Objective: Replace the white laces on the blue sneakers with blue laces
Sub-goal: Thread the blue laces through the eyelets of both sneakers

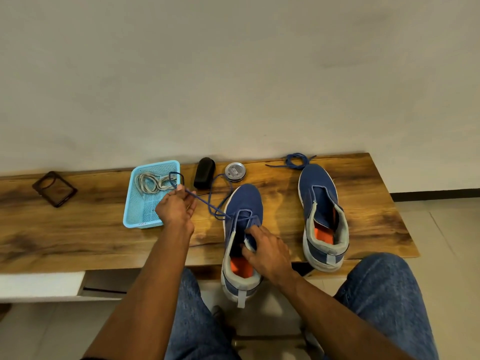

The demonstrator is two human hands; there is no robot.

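Left of the near sneaker [242, 229], the old white laces [152, 182] lie in the basket [135, 203], and the left hand [175, 207] pinches the blue lace [207, 203], a limp, light cord best taken near its stiff tip. Meanwhile the right hand [267, 252] grips that sneaker's soft tongue; further right stand the unlaced sneaker [322, 216] and spare blue lace [297, 161].

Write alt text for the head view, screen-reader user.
A person's left hand pulls a blue lace threaded through the near blue sneaker while the right hand holds its tongue. A second sneaker sits unlaced, another blue lace beyond it; white laces lie in a blue basket.
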